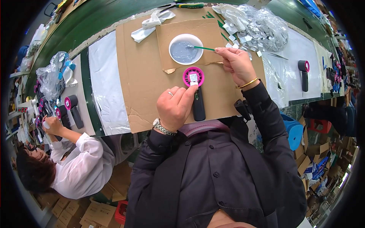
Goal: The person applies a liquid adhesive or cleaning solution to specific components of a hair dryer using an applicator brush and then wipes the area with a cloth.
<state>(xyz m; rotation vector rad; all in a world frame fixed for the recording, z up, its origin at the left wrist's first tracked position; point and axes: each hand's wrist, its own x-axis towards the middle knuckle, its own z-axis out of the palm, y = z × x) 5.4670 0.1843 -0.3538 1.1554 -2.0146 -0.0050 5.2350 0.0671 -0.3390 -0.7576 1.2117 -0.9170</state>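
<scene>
My right hand (236, 65) pinches a thin green stick (206, 48). The stick's far tip, coated with paste, is over the grey paste (184, 52) in a round white bowl (171, 57). Closer to me lies a handheld fan with a black handle (199, 108) and a bright pink round head (184, 78). A small pale square (193, 77) sits in the middle of that head. My left hand (175, 104) is closed over the fan, its thumb and forefinger pinching a small white square piece (194, 83) at the near rim of the pink head.
Cardboard sheets (140, 87) cover the worktop beneath the bowl. Plastic bags and many pale square pieces (262, 30) are heaped far right, near loose green sticks (224, 37). Another fan (304, 76) lies right. White gloves (152, 24) lie far left. A co-worker (81, 163) sits left.
</scene>
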